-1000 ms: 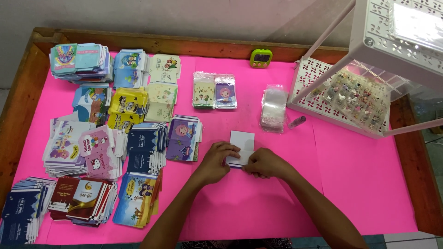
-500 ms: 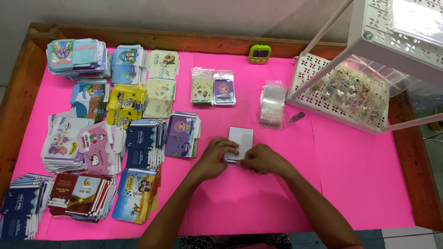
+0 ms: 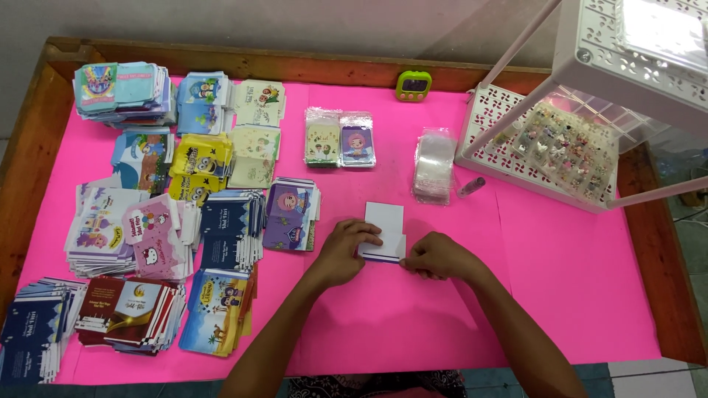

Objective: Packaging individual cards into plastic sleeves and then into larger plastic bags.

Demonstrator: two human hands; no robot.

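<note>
A small white card envelope (image 3: 385,223) with a dark blue lower edge lies on the pink table cover (image 3: 560,280) in front of me. My left hand (image 3: 346,250) presses its lower left part with the fingers on the folded flap. My right hand (image 3: 435,256) pinches the lower right corner. Both hands rest on the cover.
Several stacks of printed envelopes (image 3: 169,199) fill the left half. Two bagged packs (image 3: 341,140) and a pile of clear sleeves (image 3: 434,166) lie behind the card. A green timer (image 3: 414,85) sits at the back edge, a white rack (image 3: 560,125) with a bead tray at right.
My right hand has slid right along the card's bottom edge, uncovering the blue strip. The left hand stays put.
</note>
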